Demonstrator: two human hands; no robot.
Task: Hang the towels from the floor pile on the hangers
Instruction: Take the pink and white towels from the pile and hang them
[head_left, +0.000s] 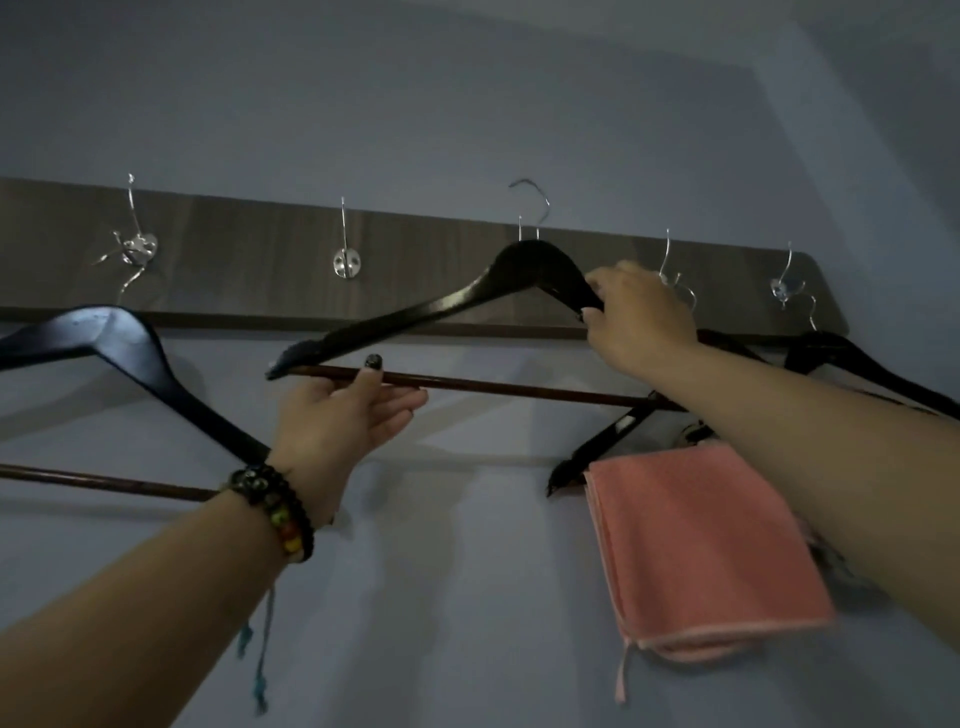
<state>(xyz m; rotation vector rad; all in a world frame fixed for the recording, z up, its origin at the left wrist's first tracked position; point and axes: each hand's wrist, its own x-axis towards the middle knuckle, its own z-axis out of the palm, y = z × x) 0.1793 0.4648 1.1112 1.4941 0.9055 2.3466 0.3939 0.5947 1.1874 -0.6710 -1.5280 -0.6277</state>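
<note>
Our right hand (636, 319) pinches the upper right shoulder of the black hanger (415, 317); our left hand (345, 415) holds its brown crossbar (519, 387) between thumb and loosely curled fingers. The hanger sits tilted in front of the dark wall board (249, 260), its hook above the board's top edge. Below the board's right end, a pink towel (696, 551) hangs folded on another hanger.

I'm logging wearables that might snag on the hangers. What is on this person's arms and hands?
The left hand has dark nail polish, and its wrist carries stacked beaded bracelets, dark beads with some coloured ones, plus a thin cord with a blue-green tassel hanging down. The right hand also has a dark-painted nail. Both forearms are bare, with no sleeves.
</note>
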